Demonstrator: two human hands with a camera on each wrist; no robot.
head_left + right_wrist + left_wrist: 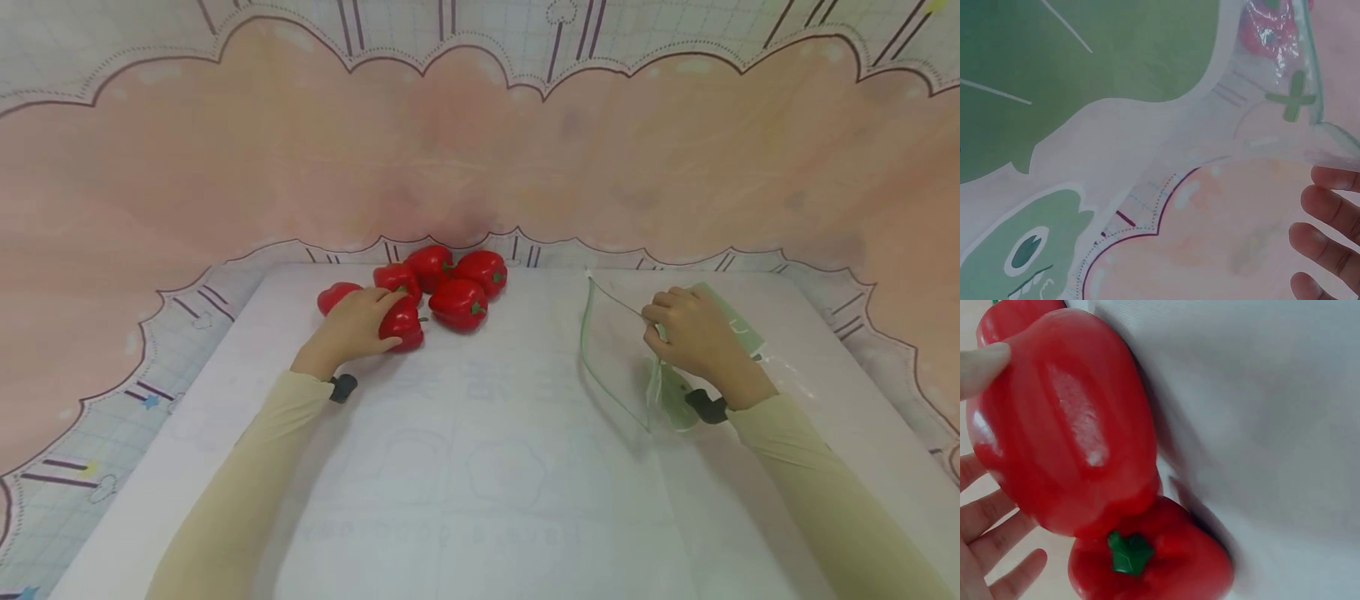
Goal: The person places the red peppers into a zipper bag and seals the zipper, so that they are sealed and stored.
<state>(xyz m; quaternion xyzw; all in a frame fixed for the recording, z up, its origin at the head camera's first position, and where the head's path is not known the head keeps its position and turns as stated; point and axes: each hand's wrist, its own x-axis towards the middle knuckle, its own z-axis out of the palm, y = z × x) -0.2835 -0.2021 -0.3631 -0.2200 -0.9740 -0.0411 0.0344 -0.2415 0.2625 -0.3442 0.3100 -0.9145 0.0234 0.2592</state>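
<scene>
Several red bell peppers with green stems lie at the back left of the table. My left hand (356, 323) has its fingers over and its thumb against the nearest red bell pepper (402, 323). In the left wrist view this pepper (1072, 419) fills the left side, with the thumb on it and the fingers spread beside it. Another bell pepper (1154, 556) touches its end. On the right, my right hand (690, 329) grips a clear plastic bag (675, 398) by its upper edge. The bag has a green rim, held apart into a loop, and green cartoon prints (1129, 50).
A white cloth with faint printing covers the table (480, 433). Behind it hangs a pink patterned curtain (480, 158). More bell peppers (459, 304) cluster to the right of my left hand, and one (337, 294) sits to its left.
</scene>
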